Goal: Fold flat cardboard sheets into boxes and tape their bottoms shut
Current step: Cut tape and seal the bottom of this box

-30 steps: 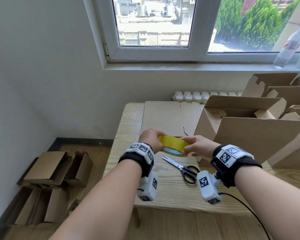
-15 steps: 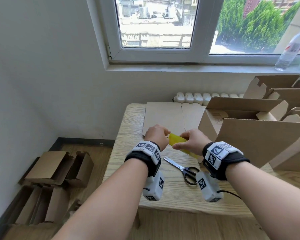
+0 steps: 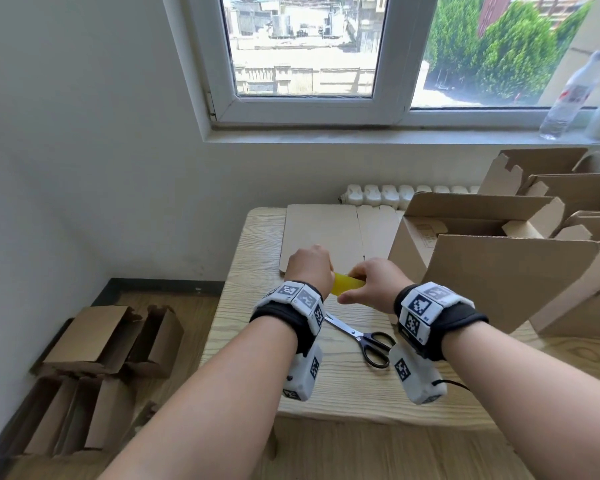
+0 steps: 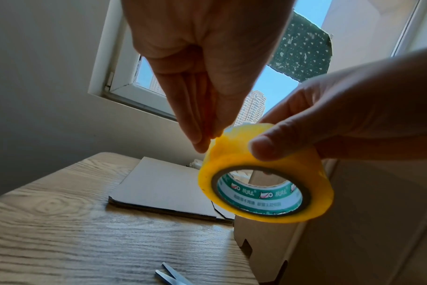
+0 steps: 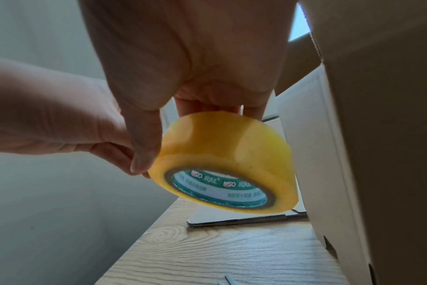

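Above the tabletop's left edge, the right hand point(image 4: 349, 108) grips a yellow tape roll point(image 4: 266, 179) while the left hand's point(image 4: 202, 63) pressed-together fingertips point(image 4: 202, 140) pick at its surface; a missed or split tape end could tear off narrow, delaying sealing the folded box point(image 3: 499, 278) alongside.

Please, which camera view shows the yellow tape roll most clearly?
The left wrist view: the tape roll shows whole, with its printed core and the hands on it. The right wrist view shows it nearly as well, a thumb over its left edge. The head view shows only a strip between the hands.
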### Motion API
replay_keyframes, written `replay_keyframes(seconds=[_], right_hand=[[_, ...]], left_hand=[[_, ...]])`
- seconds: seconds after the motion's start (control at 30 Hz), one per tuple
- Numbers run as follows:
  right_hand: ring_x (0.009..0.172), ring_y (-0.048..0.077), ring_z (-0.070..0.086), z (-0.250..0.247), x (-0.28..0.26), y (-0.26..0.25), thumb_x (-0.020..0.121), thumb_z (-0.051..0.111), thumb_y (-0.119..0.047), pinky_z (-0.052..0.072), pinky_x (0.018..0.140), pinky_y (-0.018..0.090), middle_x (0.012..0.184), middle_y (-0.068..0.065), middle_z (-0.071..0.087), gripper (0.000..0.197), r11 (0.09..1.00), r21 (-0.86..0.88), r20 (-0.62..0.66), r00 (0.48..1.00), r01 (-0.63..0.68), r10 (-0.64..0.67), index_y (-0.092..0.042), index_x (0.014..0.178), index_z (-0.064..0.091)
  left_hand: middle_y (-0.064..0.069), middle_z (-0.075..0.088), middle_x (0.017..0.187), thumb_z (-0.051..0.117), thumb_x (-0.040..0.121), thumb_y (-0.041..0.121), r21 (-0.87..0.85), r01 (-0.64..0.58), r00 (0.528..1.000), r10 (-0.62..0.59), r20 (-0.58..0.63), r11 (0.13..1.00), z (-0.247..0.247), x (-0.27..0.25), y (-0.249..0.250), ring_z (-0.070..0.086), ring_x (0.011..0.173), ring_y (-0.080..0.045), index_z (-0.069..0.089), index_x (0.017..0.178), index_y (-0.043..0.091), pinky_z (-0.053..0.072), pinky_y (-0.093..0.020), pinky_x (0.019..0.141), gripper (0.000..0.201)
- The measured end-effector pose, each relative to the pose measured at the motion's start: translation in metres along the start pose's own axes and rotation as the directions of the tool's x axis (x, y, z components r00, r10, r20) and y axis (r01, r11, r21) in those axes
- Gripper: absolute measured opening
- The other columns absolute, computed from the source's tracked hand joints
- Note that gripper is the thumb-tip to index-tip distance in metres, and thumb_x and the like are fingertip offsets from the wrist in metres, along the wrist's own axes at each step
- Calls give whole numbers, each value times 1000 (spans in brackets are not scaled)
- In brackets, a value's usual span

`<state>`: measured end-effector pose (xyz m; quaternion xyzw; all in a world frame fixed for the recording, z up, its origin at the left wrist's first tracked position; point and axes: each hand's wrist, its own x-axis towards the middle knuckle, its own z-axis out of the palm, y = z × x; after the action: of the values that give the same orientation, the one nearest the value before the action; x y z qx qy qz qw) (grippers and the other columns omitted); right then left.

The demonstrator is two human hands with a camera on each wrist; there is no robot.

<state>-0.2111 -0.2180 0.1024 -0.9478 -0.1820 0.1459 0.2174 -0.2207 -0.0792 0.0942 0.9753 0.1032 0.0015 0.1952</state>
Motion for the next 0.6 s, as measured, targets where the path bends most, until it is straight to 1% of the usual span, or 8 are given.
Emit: replay_keyframes(seconds=[0.13,0.27,0.37,0.5,0.6], right_hand=[[77,16,60,1,-1,-3,74,77,-45,53,73,32,82,-1,65,36,999,-37,10,1000,23,-23,-16,93,70],[74,15,57,-1,-1,-6,75,77,-45,46,65,28,77,-3,60,32,997,-60,8,999,40,-40,-17,89,69],[73,15,57,-2,0,-5,74,77,-44,46,65,29,75,-3,59,30,998,-45,6,999,40,-39,-18,85,68],[71,14,57,-3,2,-4,74,78,-42,46,63,27,76,-3,61,27,999,-4,-1,999,38,-38,-20,84,67],[73,15,60,-3,5,-3,73,78,-43,50,67,30,78,-1,64,28,1000,17,-3,1000,25,-25,-20,85,68]], left_hand=[[-7,68,106,59,88,22,72,3,1000,-5,24,997,0,1,0,63,99,-25,69,109,13,50,-31,83,25],[-9,67,106,57,88,22,100,1,999,-6,44,995,0,2,-1,63,98,-27,67,108,13,48,-33,79,25],[-9,65,107,56,89,25,120,-31,999,27,36,992,-1,1,-1,61,98,-27,66,108,14,46,-34,78,24],[-7,63,108,54,92,27,87,-61,998,60,12,994,-4,-4,-2,59,100,-26,63,106,14,45,-35,82,21],[-8,63,108,53,92,26,53,-75,997,73,22,996,-7,-5,-2,57,99,-26,61,105,15,44,-34,82,20]])
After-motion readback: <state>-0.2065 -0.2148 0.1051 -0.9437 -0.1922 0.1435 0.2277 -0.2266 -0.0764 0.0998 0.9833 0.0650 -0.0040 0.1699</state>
